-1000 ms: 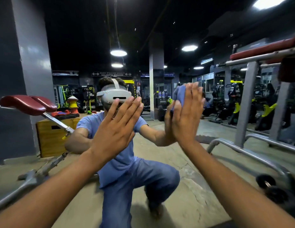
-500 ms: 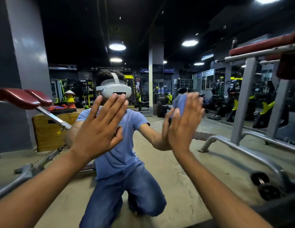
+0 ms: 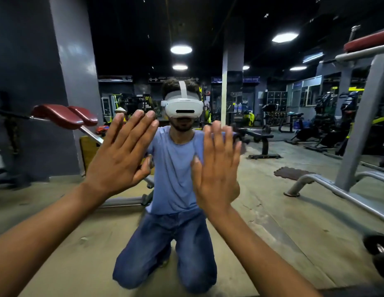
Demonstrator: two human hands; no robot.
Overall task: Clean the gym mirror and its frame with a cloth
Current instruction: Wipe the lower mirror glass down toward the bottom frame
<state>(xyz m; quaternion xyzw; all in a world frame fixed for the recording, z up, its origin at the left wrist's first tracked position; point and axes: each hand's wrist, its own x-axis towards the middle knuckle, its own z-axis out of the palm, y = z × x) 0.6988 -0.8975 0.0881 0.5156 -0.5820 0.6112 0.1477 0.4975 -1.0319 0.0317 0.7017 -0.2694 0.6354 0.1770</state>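
both palms lie flat on the mirror — left hand bare with fingers straight, right hand pressing the blue cloth.

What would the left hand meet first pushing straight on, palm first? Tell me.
The mirror. The left hand is flat, palm toward the glass, with its reflection peeking out beside the thumb, so it looks to be touching or nearly touching. Actual contact is unclear.
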